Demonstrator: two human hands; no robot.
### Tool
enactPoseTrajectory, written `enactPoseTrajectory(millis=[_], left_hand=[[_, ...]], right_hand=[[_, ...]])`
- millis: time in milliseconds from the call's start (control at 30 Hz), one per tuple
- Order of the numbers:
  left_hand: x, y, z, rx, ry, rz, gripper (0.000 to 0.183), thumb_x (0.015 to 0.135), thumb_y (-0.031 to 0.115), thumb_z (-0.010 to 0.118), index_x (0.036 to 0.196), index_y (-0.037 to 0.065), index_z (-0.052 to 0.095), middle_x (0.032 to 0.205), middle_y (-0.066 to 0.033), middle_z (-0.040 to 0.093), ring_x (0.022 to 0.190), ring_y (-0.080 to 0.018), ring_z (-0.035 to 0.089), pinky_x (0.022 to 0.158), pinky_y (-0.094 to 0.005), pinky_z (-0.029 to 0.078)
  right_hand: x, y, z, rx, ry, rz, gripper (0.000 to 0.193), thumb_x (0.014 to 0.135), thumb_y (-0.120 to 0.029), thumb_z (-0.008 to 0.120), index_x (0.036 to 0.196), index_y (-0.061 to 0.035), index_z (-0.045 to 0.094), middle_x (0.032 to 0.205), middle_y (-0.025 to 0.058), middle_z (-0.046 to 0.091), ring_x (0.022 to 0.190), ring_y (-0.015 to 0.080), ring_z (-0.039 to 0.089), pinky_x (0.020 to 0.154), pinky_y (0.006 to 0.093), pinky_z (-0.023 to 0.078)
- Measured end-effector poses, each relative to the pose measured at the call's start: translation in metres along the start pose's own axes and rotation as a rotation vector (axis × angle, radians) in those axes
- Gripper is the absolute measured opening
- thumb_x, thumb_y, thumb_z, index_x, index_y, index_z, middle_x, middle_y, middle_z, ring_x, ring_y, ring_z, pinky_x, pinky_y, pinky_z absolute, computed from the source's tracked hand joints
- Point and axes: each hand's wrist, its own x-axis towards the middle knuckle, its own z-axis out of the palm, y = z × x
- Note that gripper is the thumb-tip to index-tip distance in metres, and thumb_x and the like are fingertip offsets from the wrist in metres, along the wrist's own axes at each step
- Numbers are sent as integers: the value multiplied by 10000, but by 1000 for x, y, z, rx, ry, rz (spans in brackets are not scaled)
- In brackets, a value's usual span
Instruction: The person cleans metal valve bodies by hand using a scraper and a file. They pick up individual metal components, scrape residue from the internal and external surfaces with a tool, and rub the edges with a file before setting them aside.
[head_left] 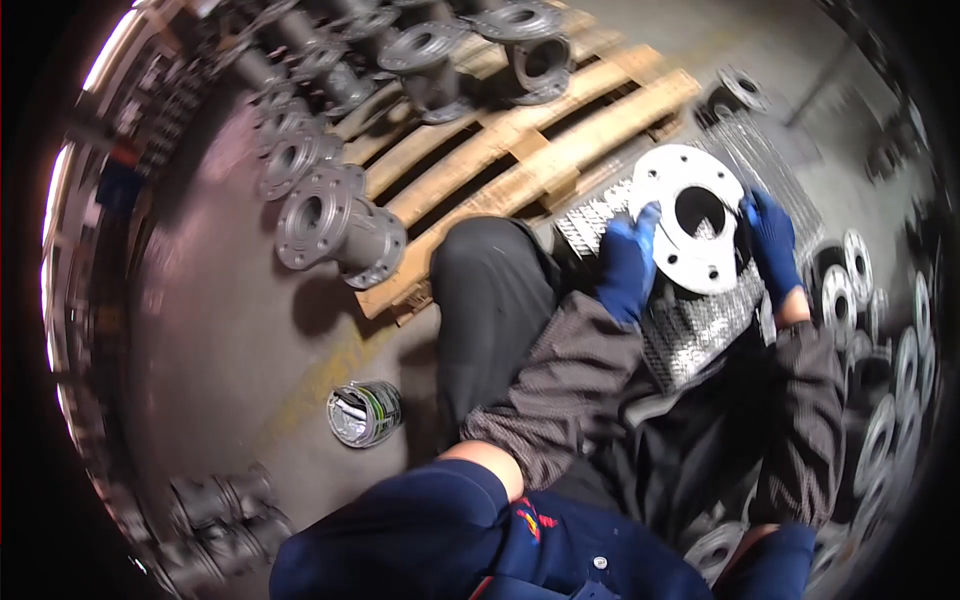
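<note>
A pipe fitting with a pale round flange (672, 258) faces up in front of me, with a large dark bore and several bolt holes. It is over a ridged, shiny metal-looking surface (690, 345). My left hand (628, 262), in a blue glove, grips the flange's left edge with the thumb on its face. On the opposite edge is my right hand (772, 240), also gloved in blue, its fingers curled against the rim. The fitting's lower body is mostly hidden beneath the flange.
A wooden pallet (545, 165) with several grey flanged fittings (425, 65) lies ahead. Another flanged fitting (340, 228) stands by its left corner. An open can (364, 413) sits on the floor at my left. More flanged parts (840, 300) crowd the right side.
</note>
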Motion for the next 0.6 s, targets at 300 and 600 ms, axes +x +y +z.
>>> enactPoseTrajectory(millis=[300, 600], left_hand=[[-31, 98, 8, 574, -634, -327, 450, 933, 380, 451, 1037, -37, 585, 717, -174, 663, 495, -218, 615, 486, -310, 496], [94, 117, 17, 725, -463, 5, 488, 884, 398, 553, 1081, -49, 564, 978, -119, 611, 790, -135, 586, 672, -252, 496]], right_hand=[[-79, -5, -119, 800, -71, 410, 306, 932, -237, 432, 996, 2, 611, 703, 126, 638, 528, 155, 580, 505, 259, 480], [-104, -14, -119, 900, -188, 655, 469, 936, -425, 419, 1034, -7, 608, 768, 117, 666, 510, 79, 511, 504, 175, 413]])
